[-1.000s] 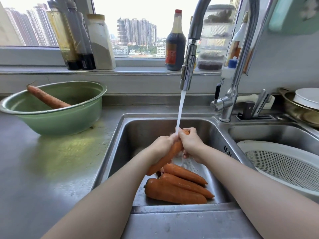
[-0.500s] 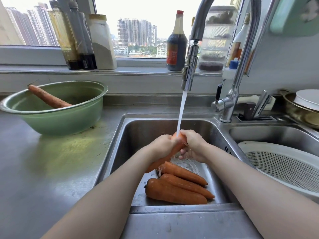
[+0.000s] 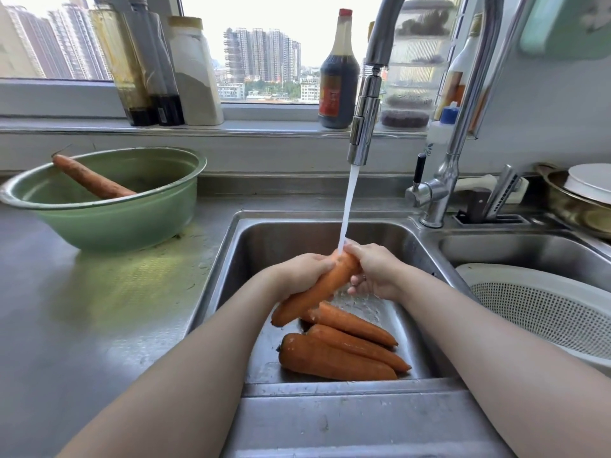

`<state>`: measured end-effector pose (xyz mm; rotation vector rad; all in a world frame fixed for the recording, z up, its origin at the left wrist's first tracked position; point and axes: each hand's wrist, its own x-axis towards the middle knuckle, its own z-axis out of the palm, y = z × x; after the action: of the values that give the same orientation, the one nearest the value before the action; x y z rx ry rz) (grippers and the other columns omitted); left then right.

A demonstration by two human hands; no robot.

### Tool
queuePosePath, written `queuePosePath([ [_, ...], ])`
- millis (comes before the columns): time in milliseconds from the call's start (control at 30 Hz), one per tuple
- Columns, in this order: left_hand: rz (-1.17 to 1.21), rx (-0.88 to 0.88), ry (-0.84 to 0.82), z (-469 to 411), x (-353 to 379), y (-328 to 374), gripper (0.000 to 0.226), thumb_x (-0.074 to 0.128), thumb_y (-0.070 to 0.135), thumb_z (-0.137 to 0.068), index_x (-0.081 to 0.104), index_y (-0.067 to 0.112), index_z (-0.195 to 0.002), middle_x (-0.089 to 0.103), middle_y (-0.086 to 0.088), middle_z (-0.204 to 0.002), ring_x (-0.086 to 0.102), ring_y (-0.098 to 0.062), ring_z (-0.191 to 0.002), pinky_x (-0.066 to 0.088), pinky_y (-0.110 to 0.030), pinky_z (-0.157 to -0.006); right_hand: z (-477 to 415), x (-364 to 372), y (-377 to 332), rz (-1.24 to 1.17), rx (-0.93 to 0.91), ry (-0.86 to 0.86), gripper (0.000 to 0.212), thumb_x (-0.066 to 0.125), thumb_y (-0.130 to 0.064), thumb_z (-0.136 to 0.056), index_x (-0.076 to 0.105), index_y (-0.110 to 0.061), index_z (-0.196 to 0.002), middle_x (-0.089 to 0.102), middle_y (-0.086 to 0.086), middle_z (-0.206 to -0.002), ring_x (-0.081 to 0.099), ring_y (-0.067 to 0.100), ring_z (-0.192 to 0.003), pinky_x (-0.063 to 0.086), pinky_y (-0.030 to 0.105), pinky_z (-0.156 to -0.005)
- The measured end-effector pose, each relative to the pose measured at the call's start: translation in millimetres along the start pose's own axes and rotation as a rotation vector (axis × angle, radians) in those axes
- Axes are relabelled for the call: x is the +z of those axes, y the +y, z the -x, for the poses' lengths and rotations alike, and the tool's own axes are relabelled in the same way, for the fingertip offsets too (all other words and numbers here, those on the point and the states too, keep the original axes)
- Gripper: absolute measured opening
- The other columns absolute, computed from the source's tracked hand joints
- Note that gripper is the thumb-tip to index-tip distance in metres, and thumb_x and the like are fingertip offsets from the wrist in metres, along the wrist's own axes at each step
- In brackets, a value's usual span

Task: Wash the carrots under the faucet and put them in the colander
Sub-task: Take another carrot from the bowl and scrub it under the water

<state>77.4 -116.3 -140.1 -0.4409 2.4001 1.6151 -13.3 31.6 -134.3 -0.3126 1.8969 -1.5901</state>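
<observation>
Rinsing is going on at mid-frame: the left grip point(image 3: 299, 272) and right grip point(image 3: 375, 272) are both curling round one carrot point(image 3: 319, 289) under the faucet point(image 3: 363, 127) stream. Three carrots point(image 3: 340, 358) are lying in the sink point(image 3: 284, 236) below, and a fifth carrot point(image 3: 89, 178) is waiting in the green bowl point(image 3: 109, 219) at upper left. The colander point(image 3: 545, 309), at right, is seemingly holding none yet.
</observation>
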Motion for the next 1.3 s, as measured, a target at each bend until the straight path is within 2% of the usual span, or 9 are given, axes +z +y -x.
queuePosePath([
  [200,-0.133,0.050,0.200,-2.7,8.2,5.9,0.071,0.037,0.076,-0.098,0.072,0.015,-0.103,0.077,-0.010,-0.084,0.071,-0.022,-0.061,0.058,-0.034,-0.060,4.0,7.0,-0.9,-0.073,-0.011,-0.060,0.048,0.057,-0.041,-0.107,0.082,-0.009,-0.081,0.059,0.008,-0.060,0.049,0.015,-0.045,0.062,0.037,-0.053],
  [333,-0.191,0.111,0.071,-3.2,2.1,5.9,0.052,0.032,0.054,-0.110,0.060,0.015,-0.128,0.075,-0.013,-0.101,0.075,-0.026,-0.077,0.064,-0.039,-0.069,0.3,3.1,-1.3,-0.094,0.018,-0.007,0.033,0.057,-0.036,-0.108,0.072,-0.008,-0.115,0.057,0.012,-0.074,0.048,0.014,-0.042,0.058,0.034,-0.047],
  [433,-0.183,0.128,0.084,-4.0,5.9,4.7,0.041,0.033,0.042,-0.112,0.050,0.020,-0.142,0.071,-0.008,-0.104,0.074,-0.024,-0.083,0.062,-0.039,-0.071,1.2,-1.1,-2.8,-0.116,0.036,-0.003,0.026,0.059,-0.035,-0.106,0.069,-0.015,-0.121,0.056,0.011,-0.076,0.049,0.013,-0.041,0.058,0.034,-0.046],
  [633,-0.343,0.098,0.361,-4.6,11.9,10.4,0.056,0.026,0.054,-0.109,0.070,0.021,-0.116,0.071,0.000,-0.089,0.071,-0.021,-0.080,0.058,-0.040,-0.079,0.1,0.0,-4.2,-0.126,-0.010,-0.088,0.045,0.049,-0.037,-0.110,0.069,0.003,-0.117,0.062,0.019,-0.087,0.055,0.016,-0.047,0.063,0.040,-0.056],
  [800,-0.212,0.155,0.196,-4.6,9.7,5.3,0.060,0.030,0.070,-0.102,0.066,0.030,-0.129,0.075,0.003,-0.106,0.072,-0.017,-0.093,0.059,-0.042,-0.084,-2.5,-0.1,-2.5,-0.095,-0.071,-0.079,0.037,0.047,-0.029,-0.112,0.069,0.001,-0.112,0.064,0.016,-0.080,0.053,0.017,-0.046,0.061,0.039,-0.052],
  [933,-0.103,0.191,0.168,0.0,14.8,7.4,0.042,0.029,0.049,-0.110,0.061,0.026,-0.125,0.073,0.000,-0.106,0.071,-0.019,-0.096,0.059,-0.037,-0.084,-11.5,-5.0,0.4,-0.041,-0.097,-0.012,0.048,0.058,-0.038,-0.106,0.052,0.000,-0.136,0.063,0.021,-0.092,0.057,0.019,-0.045,0.061,0.040,-0.053],
  [1100,-0.072,0.172,0.419,3.6,19.4,16.0,0.050,0.026,0.046,-0.111,0.069,0.022,-0.112,0.074,-0.005,-0.096,0.070,-0.026,-0.089,0.057,-0.052,-0.090,-18.2,-1.3,0.8,-0.040,-0.154,0.045,0.050,0.059,-0.040,-0.106,0.041,-0.004,-0.136,0.060,0.022,-0.096,0.058,0.018,-0.045,0.059,0.040,-0.051],
  [1233,0.039,0.221,0.224,19.6,25.7,27.6,0.038,0.026,0.034,-0.115,0.059,0.038,-0.099,0.067,0.014,-0.072,0.065,0.013,-0.060,0.051,-0.009,-0.061,-20.8,-1.5,2.5,-0.021,-0.168,0.067,0.049,0.061,-0.039,-0.105,0.045,-0.003,-0.135,0.062,0.020,-0.092,0.056,0.017,-0.042,0.058,0.038,-0.049],
  [1300,-0.005,0.270,0.170,27.3,34.3,32.3,0.038,0.024,0.023,-0.115,0.050,0.042,-0.095,0.058,0.014,-0.081,0.058,0.022,-0.060,0.044,-0.001,-0.060,-19.7,-2.1,2.6,-0.014,-0.160,0.080,0.047,0.062,-0.037,-0.105,0.041,-0.006,-0.134,0.063,0.020,-0.094,0.056,0.017,-0.042,0.057,0.038,-0.048],
])
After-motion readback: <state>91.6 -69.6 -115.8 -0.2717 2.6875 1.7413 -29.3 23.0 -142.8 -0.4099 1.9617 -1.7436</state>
